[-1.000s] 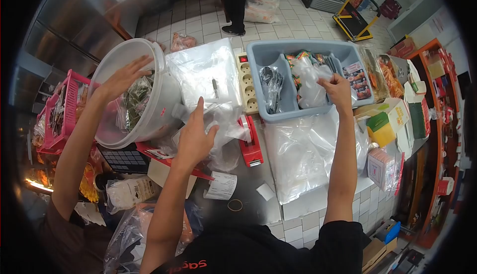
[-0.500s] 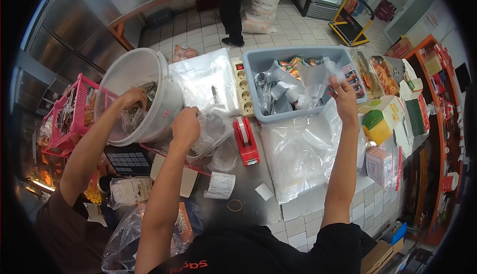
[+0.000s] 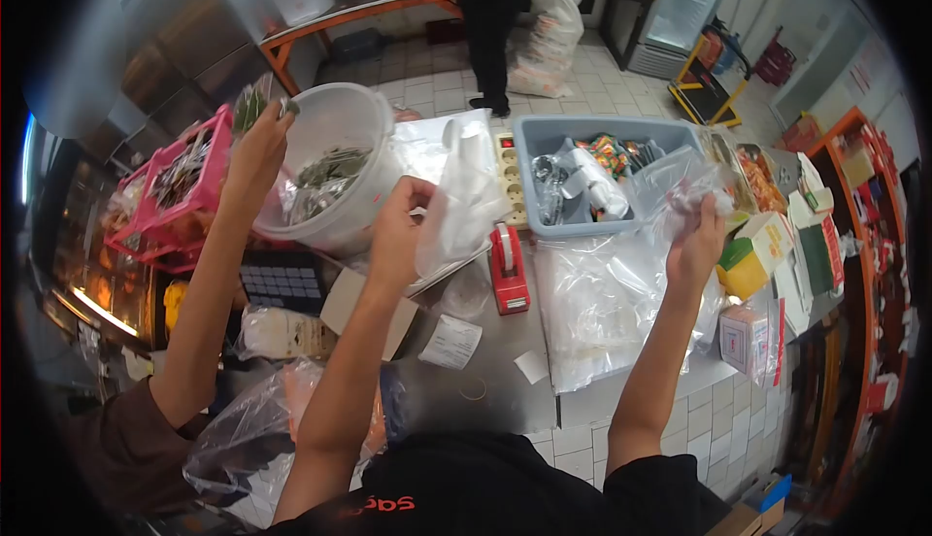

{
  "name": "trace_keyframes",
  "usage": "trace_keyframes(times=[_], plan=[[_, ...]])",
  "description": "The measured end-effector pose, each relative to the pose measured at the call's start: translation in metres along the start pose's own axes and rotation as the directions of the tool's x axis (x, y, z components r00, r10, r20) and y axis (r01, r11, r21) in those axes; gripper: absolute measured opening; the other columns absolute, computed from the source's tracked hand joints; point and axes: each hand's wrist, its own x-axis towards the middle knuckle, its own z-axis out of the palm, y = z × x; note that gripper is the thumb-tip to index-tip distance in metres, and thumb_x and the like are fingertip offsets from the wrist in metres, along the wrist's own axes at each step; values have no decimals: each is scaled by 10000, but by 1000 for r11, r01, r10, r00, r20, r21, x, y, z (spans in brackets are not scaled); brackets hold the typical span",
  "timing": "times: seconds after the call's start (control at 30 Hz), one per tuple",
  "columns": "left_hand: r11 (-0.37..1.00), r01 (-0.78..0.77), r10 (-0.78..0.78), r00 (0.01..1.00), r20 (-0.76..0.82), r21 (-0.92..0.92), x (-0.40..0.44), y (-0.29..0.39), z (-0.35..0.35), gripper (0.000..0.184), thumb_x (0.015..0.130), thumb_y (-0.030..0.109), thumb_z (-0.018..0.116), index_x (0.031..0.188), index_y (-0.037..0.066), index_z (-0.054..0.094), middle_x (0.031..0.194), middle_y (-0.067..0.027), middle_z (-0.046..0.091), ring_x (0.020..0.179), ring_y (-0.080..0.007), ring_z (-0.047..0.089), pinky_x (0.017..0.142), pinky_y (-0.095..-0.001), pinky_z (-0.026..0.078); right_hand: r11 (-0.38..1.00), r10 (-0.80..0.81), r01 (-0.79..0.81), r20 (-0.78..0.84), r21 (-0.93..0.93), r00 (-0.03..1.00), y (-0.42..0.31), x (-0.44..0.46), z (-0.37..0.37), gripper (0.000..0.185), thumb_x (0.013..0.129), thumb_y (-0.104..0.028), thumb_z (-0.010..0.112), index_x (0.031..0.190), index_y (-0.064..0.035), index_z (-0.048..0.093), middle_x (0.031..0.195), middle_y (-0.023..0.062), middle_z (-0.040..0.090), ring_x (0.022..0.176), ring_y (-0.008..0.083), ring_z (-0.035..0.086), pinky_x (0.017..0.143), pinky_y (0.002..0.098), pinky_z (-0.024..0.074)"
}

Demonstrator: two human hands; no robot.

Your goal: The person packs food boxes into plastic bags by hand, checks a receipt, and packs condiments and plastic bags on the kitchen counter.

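Observation:
My left hand (image 3: 396,230) pinches the edge of a translucent white plastic bag (image 3: 461,196), blurred by motion, which hangs over the stack of clear plastic sheets. Over the right side of the grey-blue tub (image 3: 529,186), my right hand (image 3: 697,245) grips a crumpled clear plastic bag (image 3: 677,182); whether anything lies inside it I cannot make out. In the tub are packets with colourful print and white and clear wrapped items. To my left, a co-worker's hand (image 3: 257,148) lifts a clear packet of green leaves (image 3: 254,104) beside a big clear bucket (image 3: 364,118) holding similar packets.
A red tape dispenser (image 3: 508,279), a receipt (image 3: 450,342) and a power strip (image 3: 510,186) lie between my hands. Flat clear bags (image 3: 592,313) cover the table in front of the tub. A pink basket (image 3: 180,186) stands far left. Another person (image 3: 485,31) stands beyond the table.
My left hand has raised the translucent bag from the container by the tape dispenser. My right hand has moved slightly down and right with the clear bag. The co-worker's hand has come out of the bucket holding a packet.

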Motion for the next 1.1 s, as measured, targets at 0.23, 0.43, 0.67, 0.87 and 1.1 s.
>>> trace_keyframes(times=[0.23,0.43,0.67,0.87,1.1], plan=[[935,30,59,969,238,-354,-87,13,21,198,928,180,652,1023,19,586,880,-6,606,829,-80,580,689,-238,482,986,16,112,746,-121,666,-4,-188,89,234,814,-60,718,949,-72,526,1443,182,451,1344,276,403,1079,426,362],[962,257,-128,730,672,-96,-147,29,-47,435,968,266,598,1332,35,543,1092,-59,645,962,-127,600,868,-293,484,926,355,-333,701,-175,618,0,-234,93,729,750,-333,821,1316,-31,476,1210,95,600,1043,167,606,845,307,523],[914,-188,32,917,397,360,-247,56,-125,495,957,362,566,1364,83,526,1047,-222,668,942,-383,644,831,-442,490,826,389,81,669,-557,633,18,-207,91,258,800,-27,574,1040,7,664,950,48,659,850,126,607,744,273,498],[717,-110,571,660,-489,688,-365,22,-231,342,783,95,748,1098,20,638,955,-144,670,832,-313,635,778,-398,497,941,22,114,393,-320,919,-16,-217,137,306,921,-82,530,1201,18,600,1135,111,639,959,221,649,781,321,556],[819,294,426,263,-866,492,-433,-65,-263,683,771,78,769,1327,-2,382,1242,-171,469,1182,-262,476,895,-368,437,967,-86,207,952,150,-293,-38,-421,218,406,832,-92,585,1234,-27,592,1239,157,595,1125,318,580,925,380,489]])
